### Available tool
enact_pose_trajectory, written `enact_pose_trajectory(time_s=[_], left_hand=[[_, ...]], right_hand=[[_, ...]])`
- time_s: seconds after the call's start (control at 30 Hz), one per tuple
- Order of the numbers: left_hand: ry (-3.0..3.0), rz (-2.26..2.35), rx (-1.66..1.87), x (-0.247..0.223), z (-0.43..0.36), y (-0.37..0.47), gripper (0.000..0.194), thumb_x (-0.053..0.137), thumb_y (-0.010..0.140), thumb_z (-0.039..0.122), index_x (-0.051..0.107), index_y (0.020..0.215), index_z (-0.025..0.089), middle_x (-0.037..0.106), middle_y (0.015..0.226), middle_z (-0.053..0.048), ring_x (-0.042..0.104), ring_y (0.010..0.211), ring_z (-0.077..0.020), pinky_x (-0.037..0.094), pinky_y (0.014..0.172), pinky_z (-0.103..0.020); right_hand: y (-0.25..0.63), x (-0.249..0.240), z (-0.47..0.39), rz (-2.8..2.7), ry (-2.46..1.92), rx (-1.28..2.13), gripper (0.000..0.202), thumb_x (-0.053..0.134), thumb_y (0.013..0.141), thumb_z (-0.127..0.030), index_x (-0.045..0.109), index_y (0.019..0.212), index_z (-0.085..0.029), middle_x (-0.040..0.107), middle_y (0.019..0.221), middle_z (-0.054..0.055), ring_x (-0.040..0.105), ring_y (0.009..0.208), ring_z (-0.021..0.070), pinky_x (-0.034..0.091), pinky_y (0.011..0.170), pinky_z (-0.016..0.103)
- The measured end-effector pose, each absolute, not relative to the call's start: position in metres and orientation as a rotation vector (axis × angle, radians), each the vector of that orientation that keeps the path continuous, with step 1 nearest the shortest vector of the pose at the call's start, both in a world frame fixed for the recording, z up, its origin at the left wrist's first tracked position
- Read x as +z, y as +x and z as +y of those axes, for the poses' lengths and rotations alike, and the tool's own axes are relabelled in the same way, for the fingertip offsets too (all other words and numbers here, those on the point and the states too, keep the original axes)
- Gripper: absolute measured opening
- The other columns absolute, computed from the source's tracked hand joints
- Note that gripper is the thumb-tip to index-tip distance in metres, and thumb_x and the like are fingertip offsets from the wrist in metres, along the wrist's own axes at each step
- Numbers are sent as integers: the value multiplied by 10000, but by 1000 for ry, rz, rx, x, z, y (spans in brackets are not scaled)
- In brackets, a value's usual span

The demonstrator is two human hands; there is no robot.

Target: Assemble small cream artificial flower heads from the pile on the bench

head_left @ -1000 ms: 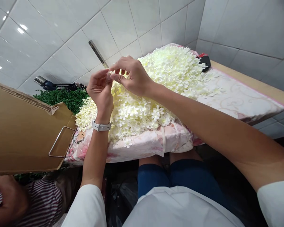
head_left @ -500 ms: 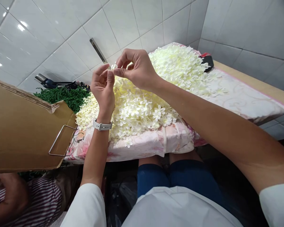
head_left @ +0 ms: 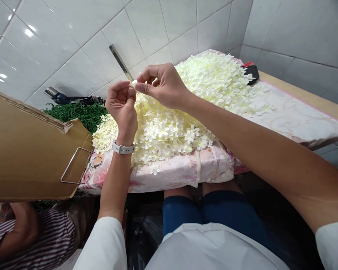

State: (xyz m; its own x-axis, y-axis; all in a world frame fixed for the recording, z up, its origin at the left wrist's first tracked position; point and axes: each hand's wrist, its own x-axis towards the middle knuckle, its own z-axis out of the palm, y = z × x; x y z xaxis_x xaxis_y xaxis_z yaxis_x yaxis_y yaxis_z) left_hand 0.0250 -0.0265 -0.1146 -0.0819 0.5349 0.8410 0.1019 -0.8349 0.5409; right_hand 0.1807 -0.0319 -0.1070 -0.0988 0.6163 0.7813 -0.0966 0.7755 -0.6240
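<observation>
Fingertips of the left hand (head_left: 123, 98) and right hand (head_left: 163, 84) pinch a small white flower (head_left: 134, 83) between them, above the pile of pale flowers (head_left: 169, 123) on the cloth-covered surface (head_left: 293, 116). Green strands (head_left: 79, 114) lie on the far left.

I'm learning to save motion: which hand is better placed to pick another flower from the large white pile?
Probably the right hand: it appears above the white pile, while the left hand is nearer the pile's left edge.
</observation>
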Motion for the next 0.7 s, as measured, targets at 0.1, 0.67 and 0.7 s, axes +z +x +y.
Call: enact_pose_trajectory(time_s=[0.1, 0.67, 0.7], left_hand=[[1925, 759, 1989, -115, -23, 20, 315, 844, 795, 412, 639, 957, 236, 679, 876, 4, 713, 896, -156, 598, 825, -297], [1856, 830, 2013, -112, -27, 26, 423, 871, 713, 552, 636, 895, 251, 655, 833, 12, 698, 905, -160, 571, 795, -305], [1843, 832, 2019, -112, -28, 27, 406, 870, 724, 531, 634, 892, 246, 650, 838, 10, 694, 918, -161, 567, 799, -303]], right_hand=[[182, -106, -33, -1559, -446, 630, 341, 857, 765, -497, 668, 790, -215, 716, 812, 2, 630, 737, 140, 591, 728, 306], [180, -104, -35, -1346, -395, 821, 406, 931, 708, -334, 545, 666, -216, 677, 728, -14, 688, 757, 159, 630, 800, 363], [180, -104, -35, -1339, -394, 821, 433, 938, 696, -345, 524, 657, -224, 673, 726, -15, 691, 762, 163, 631, 797, 361]])
